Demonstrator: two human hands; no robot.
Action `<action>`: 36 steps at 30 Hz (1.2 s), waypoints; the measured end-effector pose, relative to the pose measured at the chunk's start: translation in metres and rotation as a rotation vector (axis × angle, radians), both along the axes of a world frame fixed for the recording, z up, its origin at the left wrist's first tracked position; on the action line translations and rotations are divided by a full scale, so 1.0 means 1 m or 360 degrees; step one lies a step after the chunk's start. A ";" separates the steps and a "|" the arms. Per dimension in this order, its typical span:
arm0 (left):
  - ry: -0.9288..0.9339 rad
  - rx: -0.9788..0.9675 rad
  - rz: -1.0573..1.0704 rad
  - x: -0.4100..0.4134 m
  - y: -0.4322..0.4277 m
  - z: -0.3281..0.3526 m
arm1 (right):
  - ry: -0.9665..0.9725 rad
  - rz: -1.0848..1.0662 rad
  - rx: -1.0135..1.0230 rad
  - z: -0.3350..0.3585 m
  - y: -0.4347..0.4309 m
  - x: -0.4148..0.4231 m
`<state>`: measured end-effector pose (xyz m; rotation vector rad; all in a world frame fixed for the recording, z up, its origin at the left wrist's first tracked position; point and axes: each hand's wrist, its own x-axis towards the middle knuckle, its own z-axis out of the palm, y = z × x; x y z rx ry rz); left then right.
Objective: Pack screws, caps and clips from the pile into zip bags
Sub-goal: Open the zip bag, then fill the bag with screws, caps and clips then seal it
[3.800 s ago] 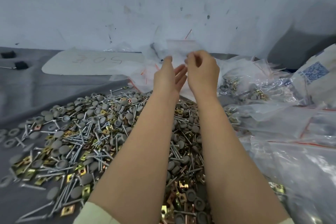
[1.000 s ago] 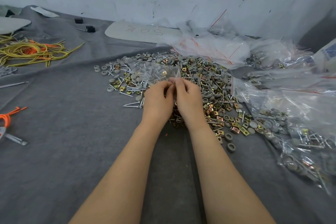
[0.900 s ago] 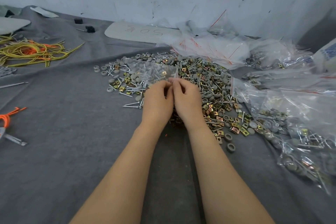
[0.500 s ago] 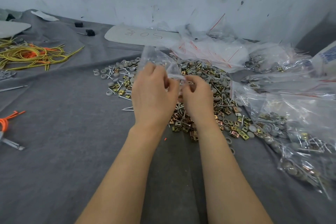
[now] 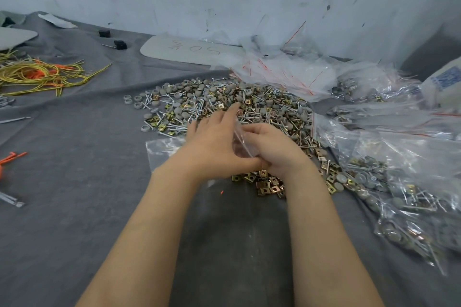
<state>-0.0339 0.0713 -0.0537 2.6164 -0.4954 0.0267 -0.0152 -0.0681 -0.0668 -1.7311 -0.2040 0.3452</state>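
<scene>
Your right hand [image 5: 272, 152] pinches the bag [image 5: 239, 142], your left hand [image 5: 214, 149] lies flat-fingered on it; the film looks limp and slippery, so hold by the stiffer zip rim.

A grey cloth [image 5: 74, 219] covers the table. Toward its middle spreads a pile [image 5: 224, 102] of screws, grey caps and brass clips. Behind the pile, along the far edge, lies a heap of empty zip bags [image 5: 287, 72] with red strips. Beside the heap is a pale flat board [image 5: 189, 51] with handwriting on it. Filled bags [image 5: 399, 182] crowd the right edge. Tangled yellow and orange cords [image 5: 42, 75] lie near the left edge, and two small black blocks [image 5: 120, 44] sit toward the far edge. The corner of a clear zip bag [image 5: 162, 149] rests on the cloth just at the pile's near side.
</scene>
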 end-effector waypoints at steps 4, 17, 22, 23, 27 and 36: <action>0.0176 -0.0295 0.0050 0.005 0.002 -0.011 | -0.0041 -0.0173 -0.0250 -0.007 0.004 0.002; -0.0118 -0.0197 0.0061 0.006 -0.002 -0.025 | 0.0106 -0.0203 -0.0148 -0.007 0.000 0.001; -0.0112 -0.0161 0.0169 0.008 -0.003 -0.026 | -0.0322 -0.0775 -0.0527 -0.007 -0.009 0.006; -0.0108 -0.0122 0.0216 0.009 -0.002 -0.026 | -0.0498 -0.1052 -0.0678 -0.009 -0.014 0.008; -0.0038 -0.0036 0.0296 0.009 0.002 -0.028 | -0.0446 -0.1420 -0.1191 -0.019 -0.035 0.011; 0.0094 -0.0080 0.0278 0.008 0.001 -0.027 | -0.0326 -0.1162 -0.1340 -0.018 -0.037 0.014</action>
